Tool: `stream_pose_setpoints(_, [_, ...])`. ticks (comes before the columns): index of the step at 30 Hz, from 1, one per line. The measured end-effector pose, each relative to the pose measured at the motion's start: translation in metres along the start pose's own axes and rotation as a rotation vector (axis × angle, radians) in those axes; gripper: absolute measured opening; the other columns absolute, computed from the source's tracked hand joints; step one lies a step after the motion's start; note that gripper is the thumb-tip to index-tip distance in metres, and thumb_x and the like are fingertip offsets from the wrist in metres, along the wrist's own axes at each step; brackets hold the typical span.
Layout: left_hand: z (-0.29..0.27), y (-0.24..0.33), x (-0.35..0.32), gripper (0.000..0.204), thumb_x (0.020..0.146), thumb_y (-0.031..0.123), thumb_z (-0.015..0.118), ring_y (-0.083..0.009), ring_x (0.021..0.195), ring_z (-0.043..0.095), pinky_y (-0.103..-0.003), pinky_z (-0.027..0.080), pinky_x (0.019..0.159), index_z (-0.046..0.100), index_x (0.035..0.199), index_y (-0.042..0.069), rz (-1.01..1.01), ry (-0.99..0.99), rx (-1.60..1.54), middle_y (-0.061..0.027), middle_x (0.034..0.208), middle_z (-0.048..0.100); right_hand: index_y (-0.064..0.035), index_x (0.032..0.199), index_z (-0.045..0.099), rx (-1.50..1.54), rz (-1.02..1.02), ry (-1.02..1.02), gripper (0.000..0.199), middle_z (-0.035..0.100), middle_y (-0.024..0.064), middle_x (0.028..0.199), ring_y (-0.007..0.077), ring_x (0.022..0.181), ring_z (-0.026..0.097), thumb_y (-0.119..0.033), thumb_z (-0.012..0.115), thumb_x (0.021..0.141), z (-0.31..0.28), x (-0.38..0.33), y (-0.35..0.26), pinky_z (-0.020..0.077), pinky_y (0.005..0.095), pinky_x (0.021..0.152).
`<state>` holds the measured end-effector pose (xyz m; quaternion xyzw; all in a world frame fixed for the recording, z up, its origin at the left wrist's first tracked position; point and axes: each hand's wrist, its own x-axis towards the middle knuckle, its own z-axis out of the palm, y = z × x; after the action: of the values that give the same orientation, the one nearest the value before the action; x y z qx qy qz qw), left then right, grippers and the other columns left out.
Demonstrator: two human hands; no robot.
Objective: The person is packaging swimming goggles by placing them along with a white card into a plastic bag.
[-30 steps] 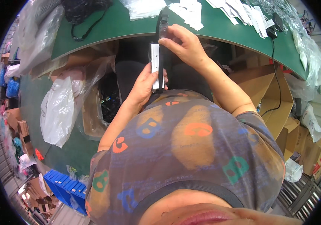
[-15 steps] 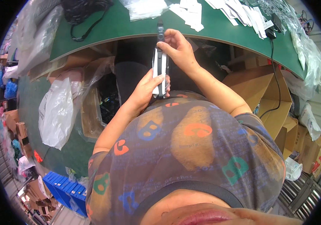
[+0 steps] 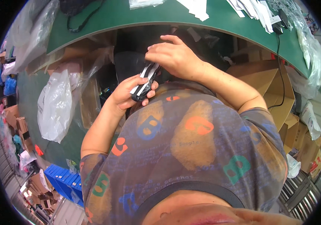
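A folded black strap (image 3: 150, 83) with white strips along it is tilted in front of my belly, below the table's edge. My left hand (image 3: 125, 92) is closed around its lower part, thumb on top and fingertips showing on the far side. My right hand (image 3: 181, 60) bends over the upper end, its back facing up. One finger of it stands out from the others; its thumb and the strap's far end are hidden beneath it.
Ahead curves the green table (image 3: 130, 17), with white paper strips (image 3: 256, 13), a black adapter (image 3: 279, 24) and clear plastic film on it. Cardboard boxes (image 3: 259, 78) stand at right. A white plastic bag (image 3: 55, 108) lies at left, above blue bins (image 3: 64, 180).
The strap has come down and tilted, and its buckle end no longer shows. My right hand has turned from a pinch on that end to bending over the bundle.
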<state>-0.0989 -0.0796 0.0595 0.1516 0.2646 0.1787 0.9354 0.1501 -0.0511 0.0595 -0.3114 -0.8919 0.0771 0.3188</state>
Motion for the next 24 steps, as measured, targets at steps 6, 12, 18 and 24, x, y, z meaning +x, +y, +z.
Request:
stream_pose_setpoints(6, [-0.012, -0.004, -0.002, 0.049, 0.105, 0.040, 0.044, -0.0220, 0.085, 0.065, -0.031, 0.059, 0.055, 0.047, 0.133, -0.001, -0.050, -0.048, -0.054, -0.0142, 0.105, 0.063, -0.0101, 0.126, 0.063, -0.187, -0.270, -0.229, 0.041, 0.065, 0.0043, 0.120, 0.0225, 0.124, 0.059, -0.014, 0.065, 0.085, -0.022, 0.005, -0.011, 0.0385, 0.0500, 0.111])
stream_pose_setpoints(12, [0.005, -0.001, 0.004, 0.053, 0.105, 0.049, 0.041, -0.0211, 0.085, 0.068, -0.029, 0.058, 0.050, 0.052, 0.123, 0.001, -0.031, 0.024, 0.008, -0.0143, 0.101, 0.065, -0.0067, 0.126, 0.064, -0.286, -0.237, -0.383, 0.042, 0.064, 0.0074, 0.119, 0.0230, 0.120, 0.059, -0.014, 0.065, 0.086, -0.022, 0.002, -0.014, 0.0367, 0.0498, 0.113])
stream_pose_setpoints(18, [-0.011, -0.010, 0.010, 0.035, 0.103, 0.025, 0.054, -0.0203, 0.087, 0.068, -0.028, 0.059, 0.052, 0.053, 0.124, -0.003, -0.046, -0.026, 0.023, -0.0148, 0.105, 0.066, -0.0035, 0.134, 0.058, -0.012, -0.104, -0.408, 0.056, 0.055, 0.0135, 0.144, 0.0286, 0.141, 0.046, -0.007, 0.069, 0.079, -0.026, 0.001, -0.002, 0.0281, 0.0532, 0.121])
stream_pose_setpoints(24, [-0.010, -0.002, 0.026, 0.045, 0.103, 0.033, 0.044, -0.0258, 0.077, 0.073, -0.029, 0.061, 0.051, 0.059, 0.118, -0.006, -0.149, -0.037, 0.037, -0.0205, 0.104, 0.068, -0.0046, 0.118, 0.060, 0.059, -0.075, -0.437, 0.050, 0.067, 0.0108, 0.107, 0.0301, 0.102, 0.065, -0.028, 0.075, 0.076, 0.001, -0.001, -0.006, 0.0481, 0.0451, 0.098])
